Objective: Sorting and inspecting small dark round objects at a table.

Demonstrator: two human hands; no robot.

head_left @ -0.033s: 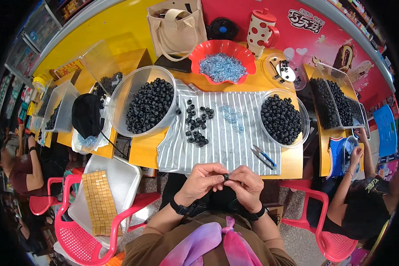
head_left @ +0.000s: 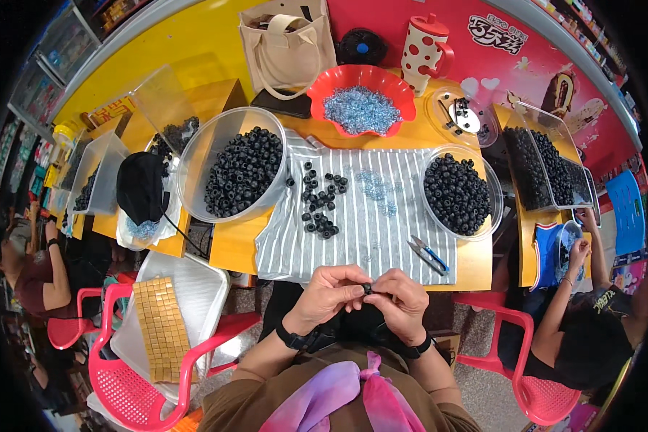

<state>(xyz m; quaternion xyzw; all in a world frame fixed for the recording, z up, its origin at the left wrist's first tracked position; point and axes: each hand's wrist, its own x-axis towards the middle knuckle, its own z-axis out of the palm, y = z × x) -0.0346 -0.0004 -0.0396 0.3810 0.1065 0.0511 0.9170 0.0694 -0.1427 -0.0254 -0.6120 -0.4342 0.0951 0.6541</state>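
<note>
The person's left hand (head_left: 329, 291) and right hand (head_left: 403, 301) meet close to the body, just below the near edge of the grey-and-white striped cloth (head_left: 367, 216) that covers the yellow table (head_left: 226, 248). Between the fingertips of both hands sits one small black ring-shaped bead (head_left: 367, 289); both hands pinch it together, with the fingers curled narrow around it, and the bead is held in the air above the lap, not on the table. Each wrist wears a black band. On the cloth, a loose group of the same black beads (head_left: 319, 205) lies left of the middle, and a thin scatter of small clear blue pieces (head_left: 378, 189) lies near the centre. A small pair of blue-handled snips (head_left: 430, 255) rests on the cloth near its right front corner, near the right hand but not touching it. At the left of the cloth stands a large clear plastic bowl (head_left: 194, 155), tilted and full of black beads, and at the right stands a smaller clear round bowl (head_left: 491, 189), also full of them. Behind the cloth there is a red wavy-edged plastic bowl (head_left: 327, 81) holding clear blue pieces. A beige fabric tote bag (head_left: 288, 47) stands at the far edge. Another person sits at the right, with hands at a blue container (head_left: 551, 248).
</note>
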